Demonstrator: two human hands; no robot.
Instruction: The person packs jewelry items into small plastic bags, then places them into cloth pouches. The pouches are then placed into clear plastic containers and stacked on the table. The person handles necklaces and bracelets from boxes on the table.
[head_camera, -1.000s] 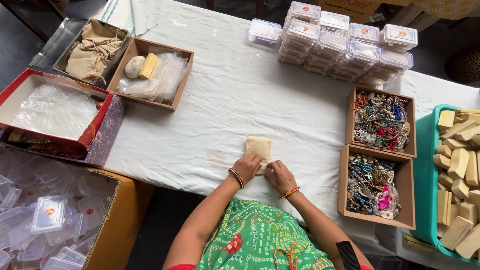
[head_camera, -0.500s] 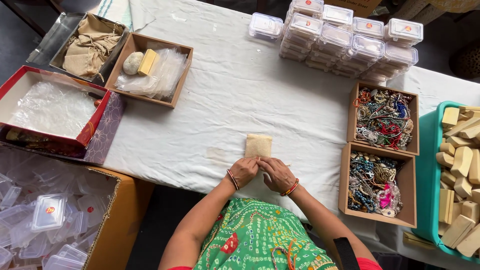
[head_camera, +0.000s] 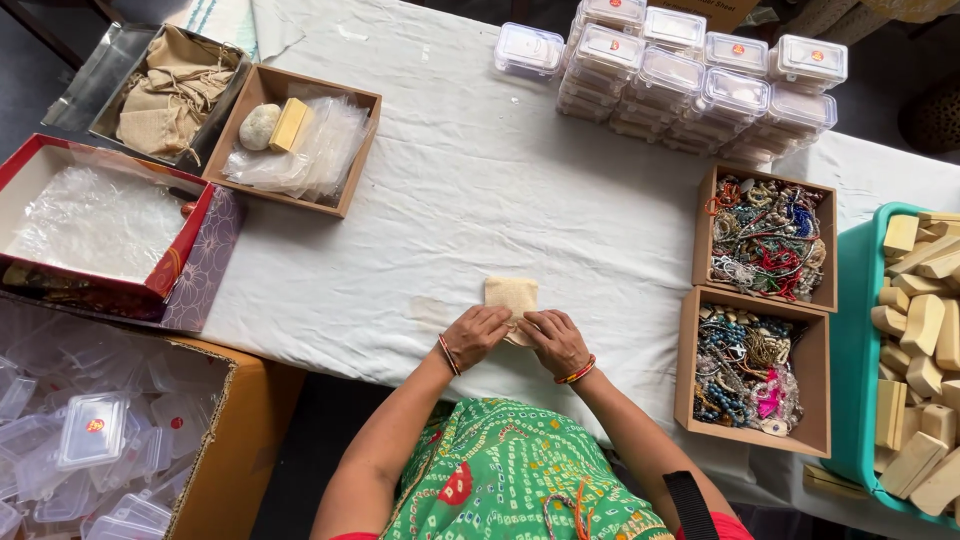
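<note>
While hands (head_camera: 515, 338) pinch pouch (head_camera: 511, 296), boxes (head_camera: 752, 366) hold beads.

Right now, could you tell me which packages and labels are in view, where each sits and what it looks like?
Clear lidded boxes: stacked at the far edge, small orange-red round labels.
Beige pouch: table centre, flat, under left hand and right hand.
Red box: left, holding clear plastic.

Both forearms reach forward from the body and converge at the near edge of the small beige pouch (head_camera: 512, 296). The left hand (head_camera: 477, 333) and right hand (head_camera: 556, 341) rest side by side, palms down, fingers curled onto the pouch's near end.
</note>
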